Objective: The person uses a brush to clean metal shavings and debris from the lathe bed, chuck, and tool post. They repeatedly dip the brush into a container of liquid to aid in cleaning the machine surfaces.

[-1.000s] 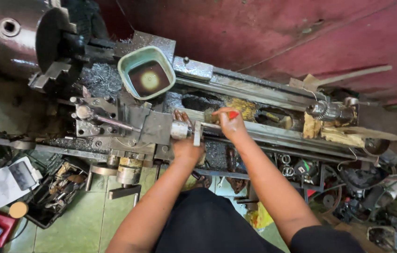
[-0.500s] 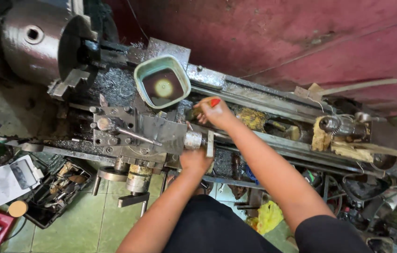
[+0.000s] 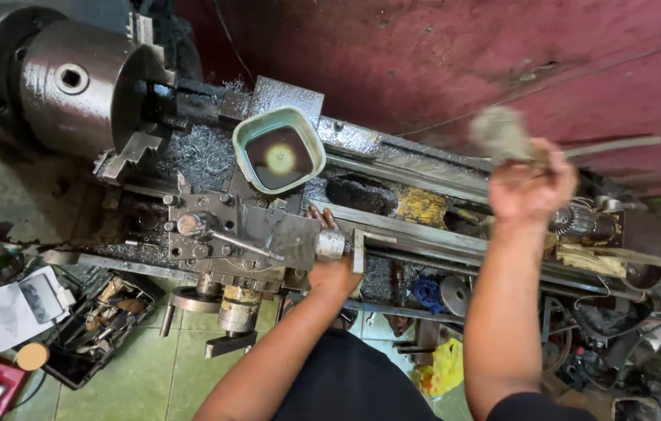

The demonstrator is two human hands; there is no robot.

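The grey, oil-stained metal lathe [image 3: 424, 226] runs across the view from 10 o'clock to 3 o'clock, its bed rails slanting down toward the right in front of a dark red wall [image 3: 439, 54]. At 10 o'clock sits the big round steel chuck [image 3: 85, 86], its stepped holding pieces pointing toward the bed. Just to the right of it, a heap of silvery metal shavings [image 3: 202, 152] lies on the machine. The square grey carriage block [image 3: 244, 234] stands near the centre, with a thin lever across its face. On the far edge of the carriage, at about 12 o'clock from it, rests a pale green plastic tub of dark liquid [image 3: 279, 150], upright.

At 8 o'clock, on the green tiled floor [image 3: 151, 374], lies an open black tray of small tools [image 3: 96, 327], and beside it a white sheet of paper [image 3: 7, 312].

The right hand [image 3: 531, 187] is raised at 2 o'clock, above the right part of the bed, its grip closed around a blurred grey wad of rag [image 3: 500, 132] that sticks up out of the fist. The left hand [image 3: 334, 269] lies at the centre, right of the carriage block, fingers curled over the front rail and touching a small shiny steel cylinder knob [image 3: 330, 244]; whether its grip is fully closed on it I cannot tell.
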